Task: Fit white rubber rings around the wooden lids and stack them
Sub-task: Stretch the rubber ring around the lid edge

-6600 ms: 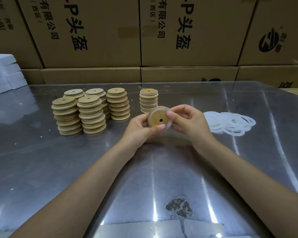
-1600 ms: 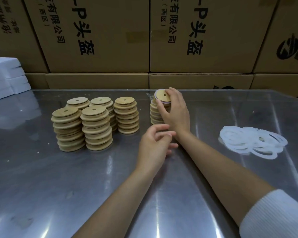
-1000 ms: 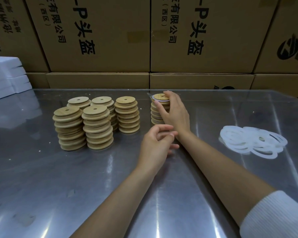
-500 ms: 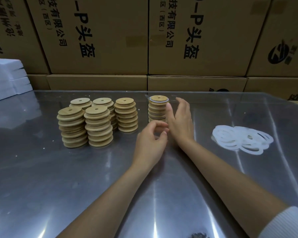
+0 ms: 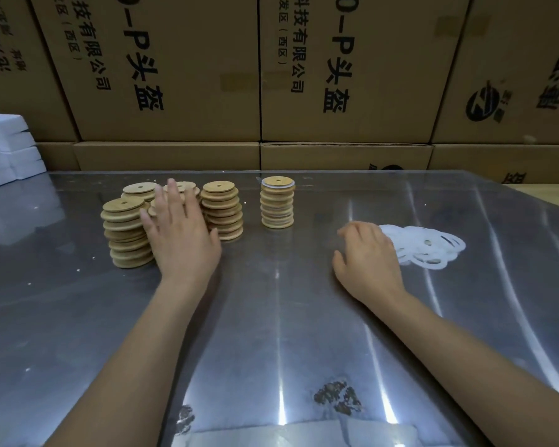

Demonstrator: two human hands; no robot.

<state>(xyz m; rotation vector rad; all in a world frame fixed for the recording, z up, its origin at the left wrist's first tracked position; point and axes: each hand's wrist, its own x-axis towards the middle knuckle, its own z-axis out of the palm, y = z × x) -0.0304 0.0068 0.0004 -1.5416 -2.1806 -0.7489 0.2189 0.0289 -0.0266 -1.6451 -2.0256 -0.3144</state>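
Observation:
Several stacks of plain wooden lids [image 5: 126, 233] stand at the left of the metal table [image 5: 271, 317]. My left hand [image 5: 181, 237] reaches over them with its fingers spread and straight, covering one stack. A separate stack of ringed lids [image 5: 277, 203] stands in the middle, free of both hands. On the right lies a pile of white rubber rings [image 5: 428, 246]. My right hand [image 5: 367, 258] rests at the pile's left edge, fingers curled down toward the rings; the fingertips are hidden behind the hand.
Cardboard boxes [image 5: 181, 69] form a wall behind the table. White foam blocks [image 5: 4, 150] sit at the far left. A worn patch [image 5: 336, 398] marks the table's near part.
The right hand left the ringed stack and moved right to the ring pile. The left hand moved from the table's middle up and left onto the plain lid stacks.

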